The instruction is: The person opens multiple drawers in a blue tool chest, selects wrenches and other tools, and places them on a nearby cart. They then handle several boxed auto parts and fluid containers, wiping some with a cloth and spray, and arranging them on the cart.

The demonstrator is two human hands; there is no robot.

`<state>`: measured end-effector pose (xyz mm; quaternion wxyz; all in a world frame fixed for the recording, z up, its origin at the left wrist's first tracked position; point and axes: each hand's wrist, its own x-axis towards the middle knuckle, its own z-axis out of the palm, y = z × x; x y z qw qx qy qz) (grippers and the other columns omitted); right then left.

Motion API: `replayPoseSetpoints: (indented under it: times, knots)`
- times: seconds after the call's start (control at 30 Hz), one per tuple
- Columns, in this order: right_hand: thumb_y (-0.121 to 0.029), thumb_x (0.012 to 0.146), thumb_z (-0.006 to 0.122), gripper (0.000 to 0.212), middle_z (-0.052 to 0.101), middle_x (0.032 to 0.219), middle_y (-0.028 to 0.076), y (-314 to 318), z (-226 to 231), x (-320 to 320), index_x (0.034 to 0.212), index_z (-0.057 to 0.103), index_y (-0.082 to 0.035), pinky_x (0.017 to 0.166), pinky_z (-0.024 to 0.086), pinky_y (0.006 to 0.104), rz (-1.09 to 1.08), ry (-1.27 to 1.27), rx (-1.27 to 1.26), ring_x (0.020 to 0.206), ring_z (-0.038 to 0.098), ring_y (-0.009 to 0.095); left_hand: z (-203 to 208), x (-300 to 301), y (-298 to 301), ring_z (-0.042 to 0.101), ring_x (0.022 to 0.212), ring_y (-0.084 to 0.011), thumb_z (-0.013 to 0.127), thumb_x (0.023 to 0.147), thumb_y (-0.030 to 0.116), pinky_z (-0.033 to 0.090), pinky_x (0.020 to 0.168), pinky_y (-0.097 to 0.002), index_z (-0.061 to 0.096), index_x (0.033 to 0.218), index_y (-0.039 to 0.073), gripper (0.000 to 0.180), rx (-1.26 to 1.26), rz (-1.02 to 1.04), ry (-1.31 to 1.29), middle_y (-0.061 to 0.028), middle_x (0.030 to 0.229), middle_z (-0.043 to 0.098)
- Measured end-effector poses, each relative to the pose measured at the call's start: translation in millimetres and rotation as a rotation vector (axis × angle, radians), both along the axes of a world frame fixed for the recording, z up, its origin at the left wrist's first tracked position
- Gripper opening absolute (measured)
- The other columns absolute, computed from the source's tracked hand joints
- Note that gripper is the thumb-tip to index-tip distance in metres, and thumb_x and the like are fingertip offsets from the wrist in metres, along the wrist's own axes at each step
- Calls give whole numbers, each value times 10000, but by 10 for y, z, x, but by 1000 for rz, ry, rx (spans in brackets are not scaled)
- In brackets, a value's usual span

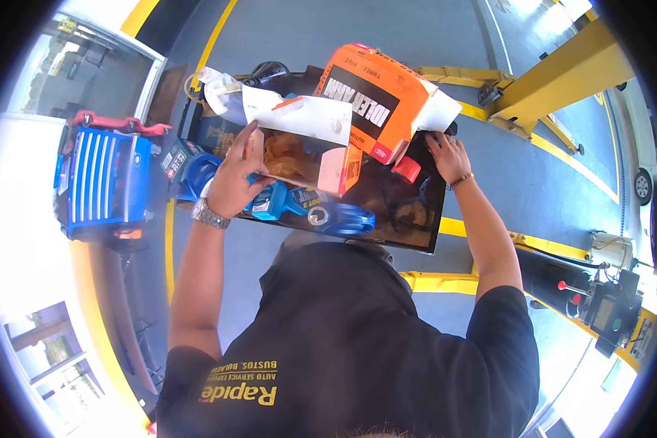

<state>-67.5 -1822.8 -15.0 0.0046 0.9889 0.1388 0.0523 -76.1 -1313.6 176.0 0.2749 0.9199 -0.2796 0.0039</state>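
Note:
My left hand [233,175] grips the left side of an open orange and white cardboard box [331,171]. Crumpled brown material [288,155] lies inside, and the white flap [299,113] stands raised. Against its far right side rests a larger orange carton [387,95], tilted. My right hand [449,157] is at the cart's right side, fingers apart, beside the carton's white end flap; its fingertips are partly hidden. Both boxes sit on a black cart [398,235]. Close to me on the cart lie a blue bottle [347,219] and a light-blue plastic piece [270,202].
More containers crowd the cart's left: a blue jug [201,175] and a translucent bottle [225,95]. A red piece [407,170] lies right of the boxes. Left stands a blue drawer cabinet [102,179]; yellow lift arms [452,75] and a post [562,73] stand right.

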Motion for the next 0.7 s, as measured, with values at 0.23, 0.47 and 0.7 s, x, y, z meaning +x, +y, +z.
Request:
replayPoseSetpoints:
  times: [0.23, 0.47, 0.7]
  knots:
    - [-201, 861, 754, 620, 585, 1477, 44, 18, 57, -283, 1444, 548, -166, 1073, 445, 448, 13, 82, 142, 1316, 581, 260, -259, -26, 107, 378, 1537, -389, 901, 691, -20, 485, 1136, -444, 678, 878, 88, 310, -196, 8, 33, -177, 1690, 345]
    - [-203, 778, 801, 601, 616, 1407, 10, 51, 152, -29, 1356, 638, -213, 1065, 416, 433, 161, 196, -47, 1288, 584, 215, -201, 77, 130, 376, 1538, -386, 897, 716, -1, 481, 1141, -442, 675, 893, 85, 297, -132, -4, 70, -166, 1697, 335]
    - [-226, 753, 859, 572, 705, 1248, 79, 102, 381, -341, 1290, 683, -136, 1034, 494, 473, -257, 156, 616, 1204, 642, 301, -192, 95, 193, 458, 1486, -360, 936, 683, 72, 477, 1124, -412, 721, 867, 69, 283, -241, -80, 111, -138, 1701, 338]
